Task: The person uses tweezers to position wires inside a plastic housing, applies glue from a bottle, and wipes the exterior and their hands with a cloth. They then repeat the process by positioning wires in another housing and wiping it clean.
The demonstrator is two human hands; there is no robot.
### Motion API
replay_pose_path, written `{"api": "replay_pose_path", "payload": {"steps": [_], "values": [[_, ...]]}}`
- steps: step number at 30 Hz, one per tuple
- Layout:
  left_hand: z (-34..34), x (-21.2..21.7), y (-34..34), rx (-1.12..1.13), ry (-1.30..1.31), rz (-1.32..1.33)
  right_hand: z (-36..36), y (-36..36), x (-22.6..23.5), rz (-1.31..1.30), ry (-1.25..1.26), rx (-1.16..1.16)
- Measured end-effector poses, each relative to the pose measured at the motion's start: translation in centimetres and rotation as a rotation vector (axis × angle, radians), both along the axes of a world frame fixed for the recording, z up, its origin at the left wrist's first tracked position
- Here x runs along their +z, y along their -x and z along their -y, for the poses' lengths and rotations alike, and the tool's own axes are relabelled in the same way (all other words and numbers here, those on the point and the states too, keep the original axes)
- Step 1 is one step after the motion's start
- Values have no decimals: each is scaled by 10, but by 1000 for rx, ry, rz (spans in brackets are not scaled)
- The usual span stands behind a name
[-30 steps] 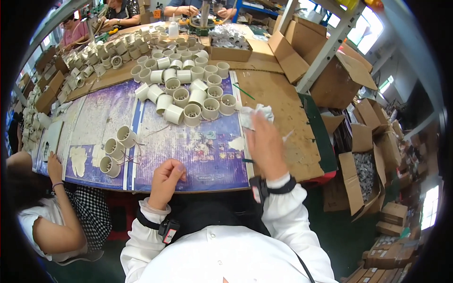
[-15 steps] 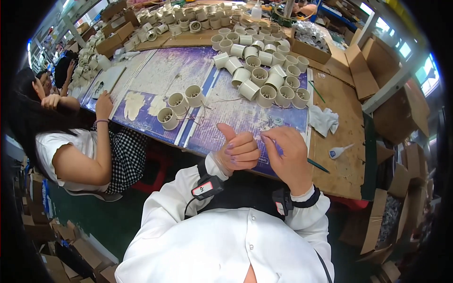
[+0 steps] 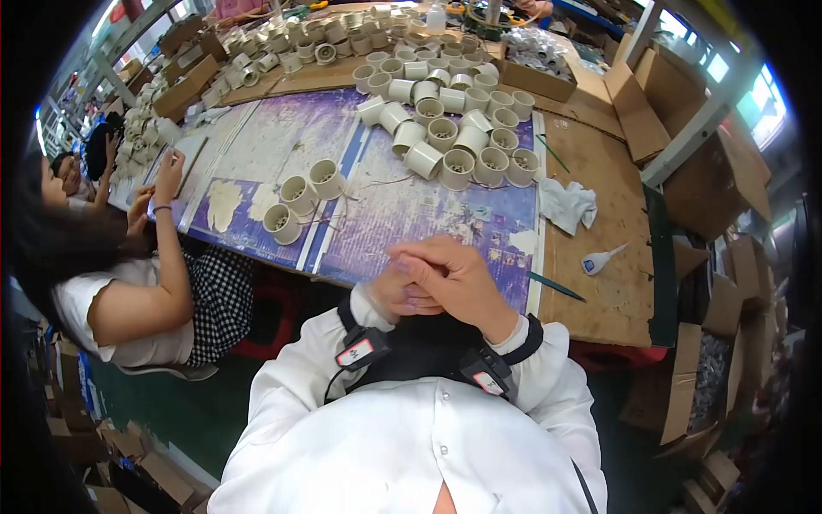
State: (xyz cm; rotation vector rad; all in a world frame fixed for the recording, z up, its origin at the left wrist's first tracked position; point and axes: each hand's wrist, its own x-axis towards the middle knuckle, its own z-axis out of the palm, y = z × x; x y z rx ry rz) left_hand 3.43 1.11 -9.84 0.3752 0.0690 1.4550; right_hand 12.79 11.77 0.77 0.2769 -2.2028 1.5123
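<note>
At the near edge of the purple-patterned counter (image 3: 282, 146), the right hand (image 3: 462, 278) lies folded over the left hand (image 3: 398, 295), fingers curled together; whether they enclose anything I cannot tell. Beyond the hands, up and slightly left, 3 cream plastic pipe sockets (image 3: 300, 199) stand mouths up, nearer the left hand. A crumpled white cloth (image 3: 567, 206) lies beyond the right hand, a thin green stick (image 3: 556, 286) just beside it.
</note>
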Motion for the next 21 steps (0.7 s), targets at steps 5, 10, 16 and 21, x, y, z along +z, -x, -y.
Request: {"api": "replay_pose_path", "payload": {"steps": [5, 10, 16, 21], "values": [[16, 41, -2, 284, -50, -473, -32, 7, -7, 483, 439, 224], [38, 46, 9, 515, 401, -794, -71, 67, -5, 78, -478, -362], [46, 39, 22, 560, 385, -647, -70, 133, -16, 35, -1043, -603], [58, 35, 29, 637, 417, -618, -66, 127, -15, 208, -1016, -389]]}}
